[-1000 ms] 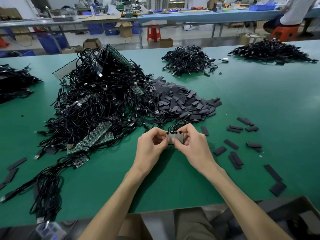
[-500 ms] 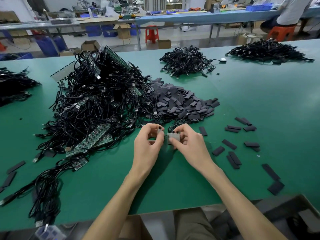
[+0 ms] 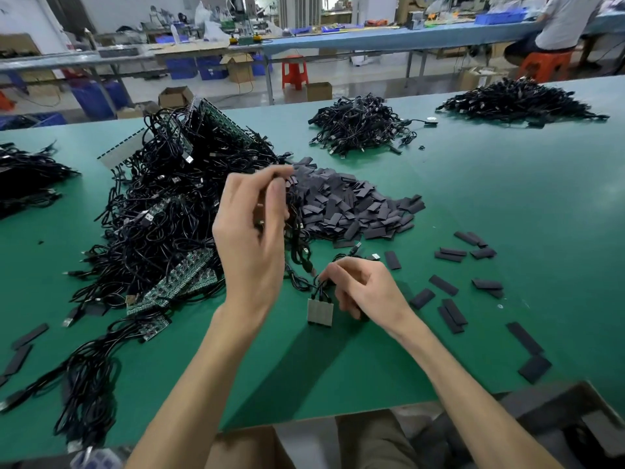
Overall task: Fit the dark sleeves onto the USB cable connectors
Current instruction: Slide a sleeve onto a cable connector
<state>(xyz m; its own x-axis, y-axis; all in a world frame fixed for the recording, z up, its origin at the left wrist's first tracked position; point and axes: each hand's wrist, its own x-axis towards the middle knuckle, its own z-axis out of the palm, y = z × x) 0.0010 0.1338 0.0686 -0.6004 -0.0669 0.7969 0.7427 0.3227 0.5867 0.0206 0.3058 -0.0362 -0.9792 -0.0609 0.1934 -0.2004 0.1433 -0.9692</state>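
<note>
My right hand [image 3: 363,289] pinches the black wires just above a small grey square piece [image 3: 320,311], which hangs from them close over the green table [image 3: 507,204]. My left hand [image 3: 252,231] is raised and blurred, its fingertips pinching a black cable [image 3: 297,242] that runs down to the right hand. A big tangle of black USB cables with green circuit strips [image 3: 159,218] lies to the left. Behind my hands sits a heap of dark flat sleeves [image 3: 351,204].
Loose dark sleeves [image 3: 449,309] are scattered right of my right hand and at the left edge. Other cable piles [image 3: 358,126] lie at the back middle, the back right and the far left. A person sits at the blue bench behind. A dark box is at bottom right.
My left hand has left the grey piece and risen toward the heap, pulling a cable up. The right hand now holds the piece by its wires, lower and nearer the table.
</note>
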